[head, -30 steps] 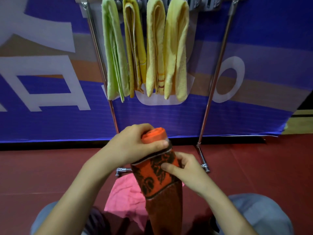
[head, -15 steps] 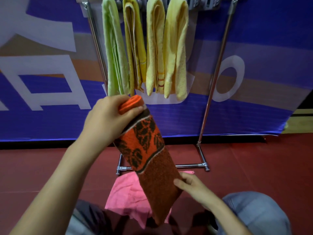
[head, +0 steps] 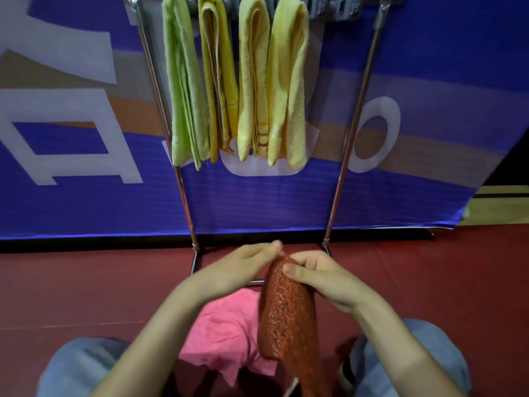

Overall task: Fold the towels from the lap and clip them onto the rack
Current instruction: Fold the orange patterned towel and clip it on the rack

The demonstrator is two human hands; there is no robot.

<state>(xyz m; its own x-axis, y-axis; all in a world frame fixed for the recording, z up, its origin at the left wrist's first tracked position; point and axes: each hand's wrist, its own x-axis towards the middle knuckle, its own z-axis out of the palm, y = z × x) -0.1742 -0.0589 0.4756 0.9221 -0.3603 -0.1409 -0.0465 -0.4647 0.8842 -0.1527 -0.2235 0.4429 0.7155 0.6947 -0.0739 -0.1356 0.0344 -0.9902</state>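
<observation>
orange towel [head: 286, 316] lower, right hand [head: 323, 280] atop

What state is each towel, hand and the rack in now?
orange towel, folded, held by its top
right hand, pinches its top
left hand, at its top, grip blurred
pink towel, crumpled on lap
green towel, folded, hanging on rack
yellow towels, three, folded, hanging on rack

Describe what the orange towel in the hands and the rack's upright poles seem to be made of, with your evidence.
The orange towel: probably cotton terry, matt; its surface looks nubbly and it hangs limp. The rack poles: metal, likely chromed or stainless steel; thin, rigid, with bright shiny highlights.
</observation>
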